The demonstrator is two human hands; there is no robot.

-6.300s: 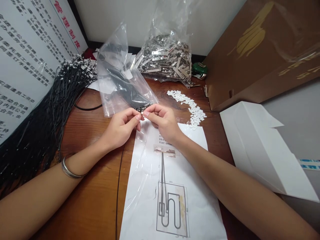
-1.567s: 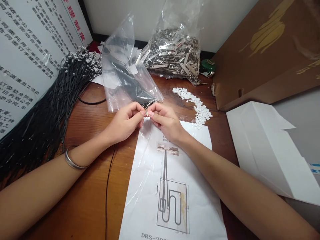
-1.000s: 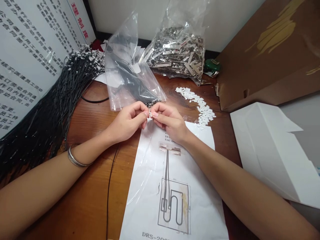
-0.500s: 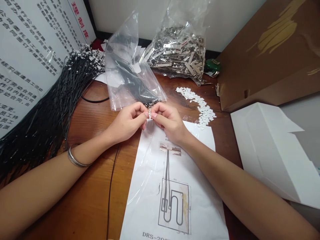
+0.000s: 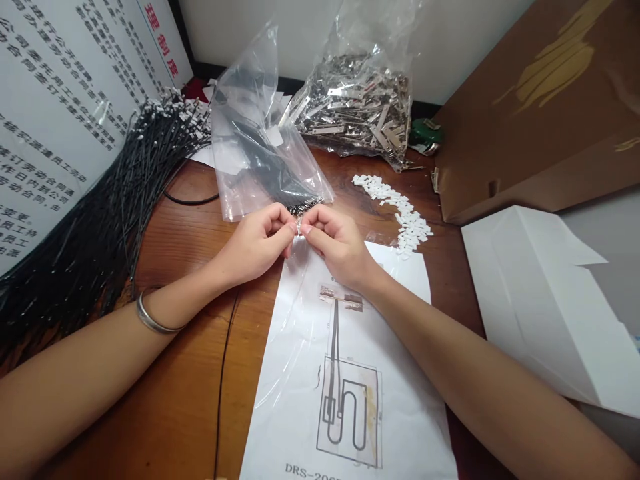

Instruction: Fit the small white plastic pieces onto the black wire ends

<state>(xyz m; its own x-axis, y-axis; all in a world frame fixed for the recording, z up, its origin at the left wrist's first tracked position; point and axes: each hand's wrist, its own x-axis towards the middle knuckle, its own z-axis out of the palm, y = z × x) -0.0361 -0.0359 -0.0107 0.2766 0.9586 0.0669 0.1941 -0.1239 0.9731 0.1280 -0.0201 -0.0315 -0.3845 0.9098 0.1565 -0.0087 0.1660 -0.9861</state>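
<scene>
My left hand and my right hand meet fingertip to fingertip above the top edge of a printed drawing sheet. Both are closed in a pinch around a tiny pale piece, which the fingers mostly cover. Its kind is too small to make out. Just beyond the fingertips lies the mouth of a clear plastic bag with dark cable-like strands inside and small metal ends showing at the opening. To the right of my right hand, many small white pieces spread in a curved pile on the wooden table.
A big bundle of black cables with white ends leans at the left by a printed board. Behind stand a bag of flat metal pieces and a green round object. A brown box and folded white card border the right.
Both hands keep nearly the same place. My right thumb and fingers shift very slightly at the small piece; everything else stays put.
</scene>
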